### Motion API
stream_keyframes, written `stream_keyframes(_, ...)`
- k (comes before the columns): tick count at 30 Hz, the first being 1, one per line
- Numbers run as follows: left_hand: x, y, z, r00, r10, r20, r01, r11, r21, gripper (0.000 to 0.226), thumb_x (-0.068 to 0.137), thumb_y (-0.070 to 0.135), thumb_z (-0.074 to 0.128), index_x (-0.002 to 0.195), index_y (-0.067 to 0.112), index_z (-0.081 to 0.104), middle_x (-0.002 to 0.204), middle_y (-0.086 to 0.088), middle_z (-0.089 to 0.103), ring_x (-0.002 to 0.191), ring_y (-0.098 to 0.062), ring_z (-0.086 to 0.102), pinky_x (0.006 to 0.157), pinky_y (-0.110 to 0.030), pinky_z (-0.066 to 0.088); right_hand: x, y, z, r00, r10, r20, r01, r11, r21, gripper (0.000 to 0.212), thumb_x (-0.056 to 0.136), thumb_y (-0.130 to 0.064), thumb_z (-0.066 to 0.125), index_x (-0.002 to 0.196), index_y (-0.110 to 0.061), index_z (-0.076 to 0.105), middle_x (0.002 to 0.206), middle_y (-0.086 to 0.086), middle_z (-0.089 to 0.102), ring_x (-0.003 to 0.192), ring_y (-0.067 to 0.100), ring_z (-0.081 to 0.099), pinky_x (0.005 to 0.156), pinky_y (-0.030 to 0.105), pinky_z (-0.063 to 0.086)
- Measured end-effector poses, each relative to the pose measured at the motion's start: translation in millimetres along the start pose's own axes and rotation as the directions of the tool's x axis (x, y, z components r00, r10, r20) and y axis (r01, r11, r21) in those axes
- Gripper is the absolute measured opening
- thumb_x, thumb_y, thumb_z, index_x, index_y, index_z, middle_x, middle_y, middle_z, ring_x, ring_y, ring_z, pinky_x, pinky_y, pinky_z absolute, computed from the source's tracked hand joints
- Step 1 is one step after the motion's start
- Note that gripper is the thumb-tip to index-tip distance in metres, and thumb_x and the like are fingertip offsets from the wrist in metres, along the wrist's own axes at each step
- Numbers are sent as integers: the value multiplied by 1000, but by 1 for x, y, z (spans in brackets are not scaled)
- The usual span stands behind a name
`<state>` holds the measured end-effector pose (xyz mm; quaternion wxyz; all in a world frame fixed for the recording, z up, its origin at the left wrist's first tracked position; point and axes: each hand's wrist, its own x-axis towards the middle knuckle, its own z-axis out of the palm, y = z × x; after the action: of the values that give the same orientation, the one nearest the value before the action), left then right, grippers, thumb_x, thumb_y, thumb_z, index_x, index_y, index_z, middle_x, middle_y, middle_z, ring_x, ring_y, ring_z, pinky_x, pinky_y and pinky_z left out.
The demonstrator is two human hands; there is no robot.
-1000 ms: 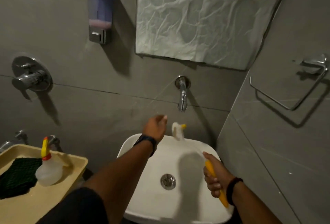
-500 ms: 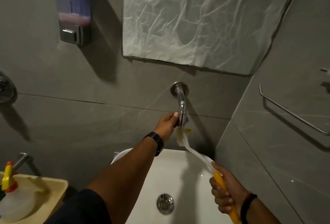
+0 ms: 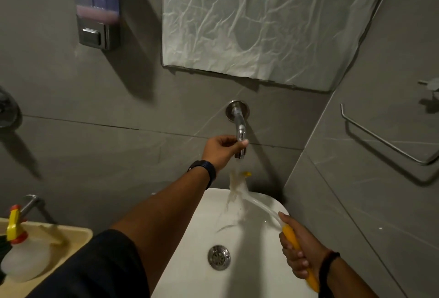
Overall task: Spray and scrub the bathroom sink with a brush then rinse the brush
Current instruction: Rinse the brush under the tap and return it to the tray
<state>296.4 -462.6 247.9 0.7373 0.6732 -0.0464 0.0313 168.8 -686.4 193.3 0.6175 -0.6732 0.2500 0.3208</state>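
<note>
Wall tap (image 3: 239, 128): chrome, above the back edge of the white sink (image 3: 251, 245); water running. Left hand (image 3: 222, 149): fingers closed around the tap's lower end. Right hand (image 3: 300, 250): gripping the yellow handle of the brush (image 3: 266, 209); brush head held under the stream, over the sink's back edge. Spray bottle (image 3: 22, 256): standing in a beige tray (image 3: 71, 238), left of the sink.
</note>
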Motion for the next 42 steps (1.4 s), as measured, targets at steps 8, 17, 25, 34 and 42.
stream_keyframes(8,-7,17,6,997,-37,-68,49,980,191,19,70,27,80,77,26,62,71,13,65,68,3,59,62,-17,41,-29,-6,24,660,-658,-363,191,615,-765,69,82,-70,43,41,-14,40,40,-4,47,44,16,47,48,29,37)
stream_keyframes(17,-7,20,9,995,-54,-86,75,961,267,25,73,31,77,91,17,69,81,4,70,72,-1,58,56,-17,33,-42,-18,37,932,-195,-306,154,976,-153,63,80,-65,50,41,-19,32,37,-2,28,29,14,22,35,16,22)
stream_keyframes(25,-3,15,8,995,-49,-90,74,954,291,28,72,33,78,93,18,68,78,8,66,74,-3,58,68,-22,39,-45,-16,26,996,-46,-77,50,997,54,67,80,-71,42,41,-16,38,34,-1,30,27,12,24,33,16,23)
stream_keyframes(34,-3,14,8,994,-37,-99,65,952,299,26,71,32,78,92,18,70,71,14,64,72,0,57,63,-21,37,-41,-9,40,510,-812,-283,-32,310,-950,63,84,-71,25,50,-21,41,51,-6,46,51,16,49,46,25,32)
stream_keyframes(42,-3,16,8,995,-45,-91,69,958,277,20,71,32,78,86,23,68,71,16,63,69,4,56,56,-16,35,-37,-21,37,983,-94,-161,88,995,-41,63,75,-72,45,43,-18,36,40,-2,27,33,13,20,38,18,19)
